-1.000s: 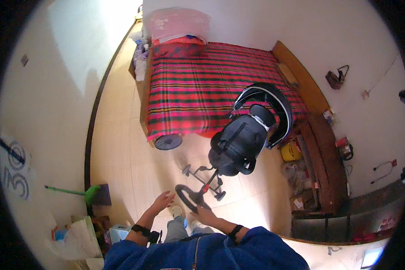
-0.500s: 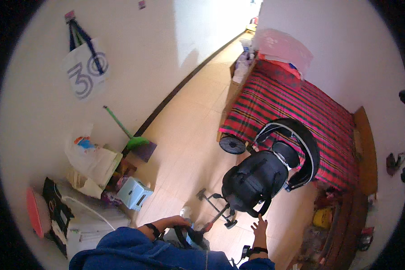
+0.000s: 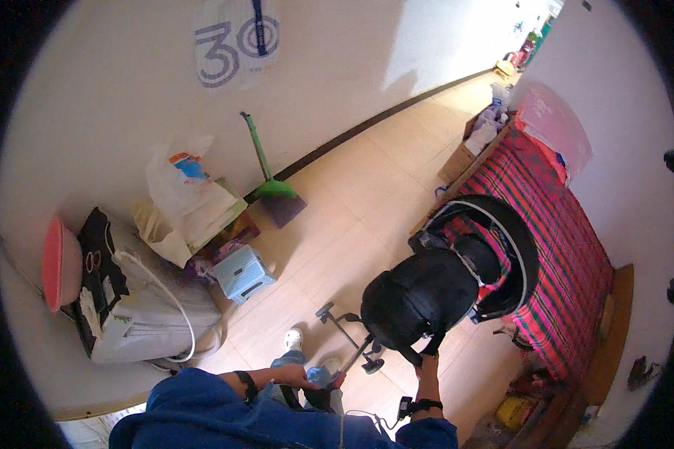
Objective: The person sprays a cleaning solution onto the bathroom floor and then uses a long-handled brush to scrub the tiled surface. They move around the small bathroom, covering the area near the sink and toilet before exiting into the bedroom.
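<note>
A baby stroller stands in front of me, its padded black seat tilted and its black hood spread at the far side. My right hand is closed around a black bar at the near end of the seat. Lower left, my left hand is closed at the stroller's dark handle, close to my body; its fingertips are partly hidden. The thin frame with small wheels runs from near that hand up under the seat.
A bed with a red striped cover lies right behind the stroller. Along the left wall are a green broom, a light-blue stool, bags and a grey appliance with a white hose. My shoe stands near the frame.
My right hand, open just below the seat's bar before, has closed around it. My left hand stays by the handle. The view has swung left, bringing more of the grey appliance into sight.
</note>
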Available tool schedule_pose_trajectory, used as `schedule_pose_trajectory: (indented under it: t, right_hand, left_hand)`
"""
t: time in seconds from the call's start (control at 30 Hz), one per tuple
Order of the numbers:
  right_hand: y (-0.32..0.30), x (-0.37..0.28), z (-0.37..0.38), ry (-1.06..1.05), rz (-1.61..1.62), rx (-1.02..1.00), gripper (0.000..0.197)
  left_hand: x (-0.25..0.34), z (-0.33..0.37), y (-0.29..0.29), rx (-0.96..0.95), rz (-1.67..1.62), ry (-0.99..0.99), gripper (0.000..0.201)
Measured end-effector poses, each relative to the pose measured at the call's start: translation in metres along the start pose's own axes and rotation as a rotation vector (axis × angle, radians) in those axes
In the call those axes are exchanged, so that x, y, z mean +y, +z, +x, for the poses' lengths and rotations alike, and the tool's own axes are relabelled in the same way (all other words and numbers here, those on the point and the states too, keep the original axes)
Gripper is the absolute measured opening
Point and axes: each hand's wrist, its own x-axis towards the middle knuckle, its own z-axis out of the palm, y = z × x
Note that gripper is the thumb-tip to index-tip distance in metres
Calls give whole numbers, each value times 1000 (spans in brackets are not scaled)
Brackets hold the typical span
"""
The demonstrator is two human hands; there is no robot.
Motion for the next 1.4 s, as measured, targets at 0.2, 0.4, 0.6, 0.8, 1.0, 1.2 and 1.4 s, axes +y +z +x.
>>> schedule_pose_trajectory:
  t: [0.2,0.4,0.6,0.8,1.0,1.2,1.4]
  right_hand:
    - [120,-72,9,119,347,-277,81]
    - [253,-145,14,123,-6,-125,83]
    - [315,-160,-31,-566,-930,-271,60]
    - [353,-217,-130,-493,-1270,-1037,48]
    - [394,-248,-129,-921,-1366,-722,57]
    - [439,-251,-24,-970,-1256,-564,35]
    - [476,-297,52,-985,-1309,-603,39]
  left_hand:
    - [-23,-27,-17,43,-43,-59,77]
    - [-41,-23,-43,135,-214,-147,80]
    - [-12,11,-117,255,-348,39,74]
    - [-9,69,-215,280,-225,-34,71]
    - [-23,122,-312,397,-444,75,69]
    - [-113,173,-404,552,-406,313,39]
    - [-214,114,-554,794,-269,319,36]
